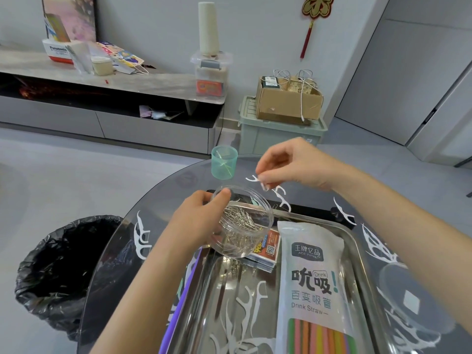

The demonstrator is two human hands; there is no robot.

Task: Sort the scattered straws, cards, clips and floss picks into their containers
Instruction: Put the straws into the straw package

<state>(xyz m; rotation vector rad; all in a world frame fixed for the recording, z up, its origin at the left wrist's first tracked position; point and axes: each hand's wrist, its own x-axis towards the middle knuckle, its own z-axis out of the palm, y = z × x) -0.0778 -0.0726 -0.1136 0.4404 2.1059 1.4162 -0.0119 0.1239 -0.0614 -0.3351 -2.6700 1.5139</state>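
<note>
My left hand [196, 215] grips a clear round jar [245, 226] of metal paper clips, tilted above the far end of a steel tray [355, 241]. Beyond the jar, my right hand [288, 164] pinches something thin and small, apparently a paper clip, just over white floss picks [281, 198] on the glass table. A teal cup [224, 162] holding a floss pick stands at the far edge. In the tray lie a bag of coloured straws [314, 277], an orange card box [268, 247] and more floss picks [252, 302]. A purple straw [184, 297] lies along the tray's left side.
Loose floss picks lie on the table's left [140, 236] and right [344, 213]. A clear lid [408, 300] rests at the right. A bin with a black bag [63, 264] stands on the floor to the left, below the table's edge.
</note>
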